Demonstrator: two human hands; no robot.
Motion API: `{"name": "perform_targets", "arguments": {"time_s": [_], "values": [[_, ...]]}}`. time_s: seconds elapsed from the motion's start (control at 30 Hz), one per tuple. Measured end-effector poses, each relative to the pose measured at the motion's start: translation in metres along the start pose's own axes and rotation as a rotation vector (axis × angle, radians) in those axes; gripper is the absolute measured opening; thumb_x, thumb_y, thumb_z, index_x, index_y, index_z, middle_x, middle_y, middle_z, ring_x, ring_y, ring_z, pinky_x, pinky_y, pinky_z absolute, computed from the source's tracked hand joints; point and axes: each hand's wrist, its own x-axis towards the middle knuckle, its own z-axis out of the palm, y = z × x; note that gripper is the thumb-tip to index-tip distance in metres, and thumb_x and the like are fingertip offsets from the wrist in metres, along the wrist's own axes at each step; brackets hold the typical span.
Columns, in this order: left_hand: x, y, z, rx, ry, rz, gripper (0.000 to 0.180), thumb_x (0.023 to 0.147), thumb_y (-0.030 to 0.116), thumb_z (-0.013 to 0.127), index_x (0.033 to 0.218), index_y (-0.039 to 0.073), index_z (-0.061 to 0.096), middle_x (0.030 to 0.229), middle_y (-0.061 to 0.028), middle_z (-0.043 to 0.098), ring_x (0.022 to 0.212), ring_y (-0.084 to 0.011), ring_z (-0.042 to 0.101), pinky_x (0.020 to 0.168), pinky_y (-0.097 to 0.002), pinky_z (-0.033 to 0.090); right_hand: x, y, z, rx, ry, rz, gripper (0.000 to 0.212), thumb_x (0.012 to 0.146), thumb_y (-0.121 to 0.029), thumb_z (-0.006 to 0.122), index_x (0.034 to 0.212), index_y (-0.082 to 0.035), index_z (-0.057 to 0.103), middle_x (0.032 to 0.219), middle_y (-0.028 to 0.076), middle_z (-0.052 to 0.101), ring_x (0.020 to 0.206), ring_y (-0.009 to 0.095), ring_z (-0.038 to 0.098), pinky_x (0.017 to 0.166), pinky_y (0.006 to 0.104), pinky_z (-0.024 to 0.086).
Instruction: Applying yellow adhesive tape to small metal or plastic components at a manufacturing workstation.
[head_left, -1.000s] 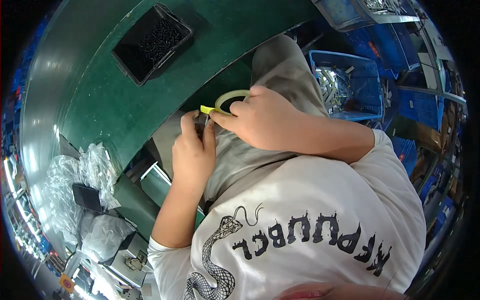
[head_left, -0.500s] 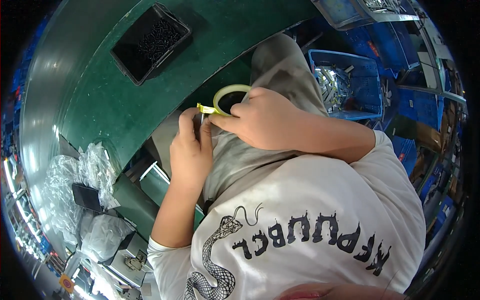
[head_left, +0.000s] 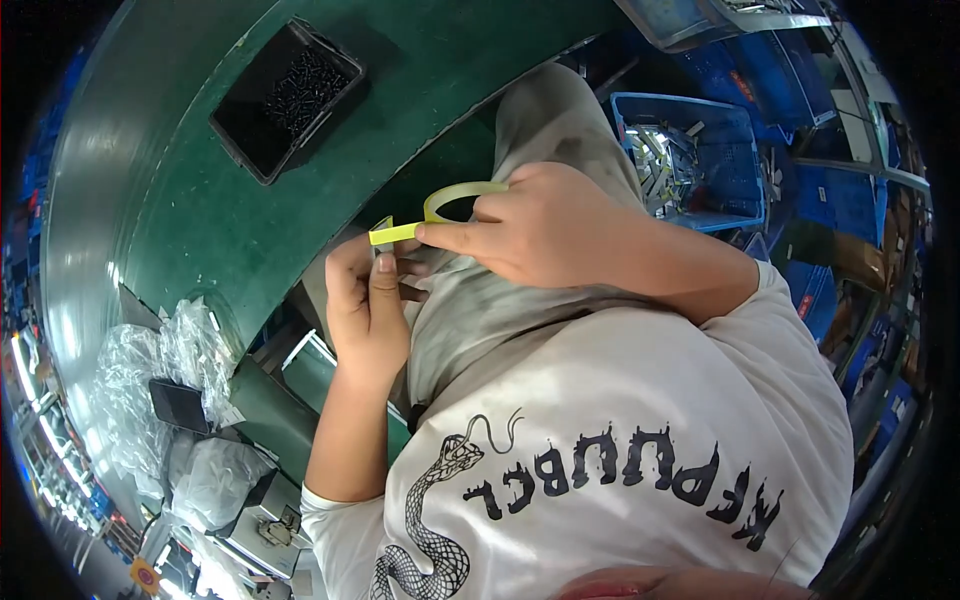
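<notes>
A roll of yellow tape (head_left: pixel 437 202) is gripped by my right hand (head_left: pixel 555 228), with the index finger reaching along it to the left. From the roll a short bright yellow tape strip (head_left: pixel 394 234) runs across to my left hand (head_left: pixel 362 318). Between the left thumb and fingers is a small pale piece (head_left: pixel 381 250), mostly hidden by the fingertips and the tape; its kind does not show. The strip's left end lies over this piece, with a folded bit standing up. Both hands are held above my lap, near the table edge.
A black bin (head_left: pixel 262 110) of small dark parts stands on the green table (head_left: pixel 190 215). Clear plastic bags (head_left: pixel 135 390) lie at the left. To the right is a blue crate (head_left: pixel 735 165) holding metallic pieces, with more blue crates behind it.
My left hand has shifted slightly left and down, turning a little, and more of the yellow strip now shows between the hands. The right index finger presses along the strip.
</notes>
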Motion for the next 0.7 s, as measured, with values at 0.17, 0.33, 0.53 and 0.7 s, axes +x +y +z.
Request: {"name": "perform_targets", "arguments": {"time_s": [0.17, 0.33, 0.53, 0.7], "values": [[0.001, 0.002, -0.002, -0.141, -0.061, -0.037, 0.017, 0.105, 0.010, 0.041, 0.121, 0.004, 0.037, 0.104, -0.0187, 0.067, 0.081, -0.0192, 0.067, 0.062, -0.0278, 0.056, -0.001, 0.004, 0.001, 0.009, -0.028, -0.001, 0.049, 0.081, -0.021, 0.070, 0.129, -0.025, 0.064, 0.064, -0.005, 0.046, 0.048, 0.012, 0.045, 0.049, 0.0280, 0.036], [0.001, -0.002, -0.004, -0.254, -0.101, -0.070, 0.018, 0.106, 0.013, 0.039, 0.122, 0.005, 0.036, 0.103, -0.0217, 0.067, 0.076, -0.0217, 0.067, 0.060, -0.0284, 0.055, 0.001, 0.007, 0.004, 0.022, 0.020, -0.016, 0.050, 0.079, -0.020, 0.070, 0.129, -0.024, 0.064, 0.064, -0.005, 0.047, 0.049, 0.012, 0.046, 0.048, 0.0279, 0.036], [0.005, -0.002, 0.002, -0.341, -0.051, -0.095, 0.017, 0.105, 0.014, 0.040, 0.120, 0.005, 0.037, 0.099, -0.0236, 0.067, 0.075, -0.0237, 0.066, 0.061, -0.0314, 0.055, 0.007, 0.013, 0.007, 0.023, 0.047, -0.038, 0.049, 0.079, -0.020, 0.070, 0.127, -0.024, 0.065, 0.065, -0.005, 0.050, 0.050, 0.011, 0.048, 0.047, 0.0277, 0.037], [0.012, 0.002, -0.002, -0.475, -0.019, -0.230, 0.014, 0.103, 0.012, 0.044, 0.112, 0.002, 0.043, 0.082, -0.0142, 0.062, 0.066, -0.0189, 0.060, 0.056, -0.0284, 0.050, 0.012, 0.020, 0.010, 0.045, 0.058, -0.082, 0.048, 0.079, -0.020, 0.070, 0.126, -0.025, 0.066, 0.069, -0.004, 0.052, 0.049, 0.013, 0.049, 0.047, 0.0283, 0.041]]}}
